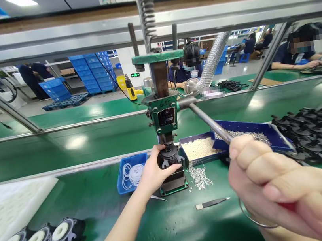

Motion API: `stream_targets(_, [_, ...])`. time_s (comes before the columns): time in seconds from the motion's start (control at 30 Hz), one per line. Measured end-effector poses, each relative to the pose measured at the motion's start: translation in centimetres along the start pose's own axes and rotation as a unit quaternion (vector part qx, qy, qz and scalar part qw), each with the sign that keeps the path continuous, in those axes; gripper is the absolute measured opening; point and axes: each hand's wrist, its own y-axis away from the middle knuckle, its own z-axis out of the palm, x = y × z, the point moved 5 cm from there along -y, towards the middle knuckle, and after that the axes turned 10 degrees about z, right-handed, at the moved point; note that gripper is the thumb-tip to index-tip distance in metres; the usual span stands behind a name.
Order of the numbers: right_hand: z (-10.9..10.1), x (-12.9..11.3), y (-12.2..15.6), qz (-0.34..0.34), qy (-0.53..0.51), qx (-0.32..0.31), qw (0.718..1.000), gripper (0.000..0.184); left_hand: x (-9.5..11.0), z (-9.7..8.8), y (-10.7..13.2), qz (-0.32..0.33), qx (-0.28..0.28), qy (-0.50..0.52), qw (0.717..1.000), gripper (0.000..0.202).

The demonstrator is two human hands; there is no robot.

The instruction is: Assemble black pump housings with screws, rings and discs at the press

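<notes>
A green hand-operated arbor press point(164, 114) stands upright in the middle of the bench. My right hand point(276, 172) is closed around the end of its metal lever point(211, 123), which slants down toward me. At the foot of the press, my left hand point(156, 169) grips a black round part point(170, 155) under the ram, thumb at the near side and fingers at the left. Part of the black piece is hidden by that hand. Small metal rings point(199, 177) lie scattered just right of the press base, with tweezers point(213, 203) in front of them.
Left of the press sits a blue tray point(131, 174) of white rings. To the right are a bin of cream-coloured small parts point(199, 149) and a blue bin point(280, 139) of metal pieces. Black parts point(315, 134) fill the far right; black assemblies point(60, 234) lie front left. Co-workers sit beyond.
</notes>
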Motion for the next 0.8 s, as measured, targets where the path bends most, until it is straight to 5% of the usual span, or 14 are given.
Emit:
stream_targets(0.17, [0.7, -1.3, -4.2, -0.113, -0.074, 0.024, 0.99, 0.032, 0.1, -0.2, -0.7, 0.027, 0.017, -0.031, 0.999, 0.064])
stream_targets(0.27, [0.1, -2.2, -8.4, -0.058, -0.017, 0.033, 0.998, 0.038, 0.9, -0.5, 0.5, 0.048, 0.026, -0.068, 0.996, 0.062])
stream_targets(0.4, [-2.3, -0.7, -12.1, 0.024, 0.181, 0.032, 0.983, 0.032, 1.3, 0.1, 6.2, 0.085, 0.008, -0.122, 0.989, 0.056])
stream_targets(0.47, [-3.5, 3.1, -12.1, 0.099, 0.361, -0.074, 0.924, 0.031, 0.4, 1.1, 9.9, 0.069, -0.005, -0.12, 0.99, 0.052])
stream_targets(0.5, [-4.4, 5.9, -11.5, 0.166, 0.456, -0.145, 0.862, 0.034, -0.4, 1.9, 11.5, 0.049, -0.011, -0.111, 0.993, 0.052])
stream_targets(0.53, [-5.6, 9.1, -10.1, 0.254, 0.536, -0.233, 0.771, 0.036, -1.2, 2.6, 13.0, 0.023, -0.007, -0.097, 0.995, 0.052])
stream_targets(0.6, [-8.1, 13.7, -7.7, 0.329, 0.572, -0.291, 0.693, 0.027, -2.5, 4.4, 15.0, -0.006, -0.026, -0.064, 0.998, 0.05])
stream_targets(0.7, [-10.8, 18.6, -4.5, 0.38, 0.594, -0.328, 0.629, 0.021, -3.4, 6.4, 16.0, -0.02, -0.049, -0.038, 0.998, 0.049])
stream_targets(0.8, [-12.1, 21.2, -2.7, 0.386, 0.596, -0.348, 0.612, 0.027, -3.0, 7.1, 15.7, 0.024, -0.04, -0.032, 0.998, 0.048])
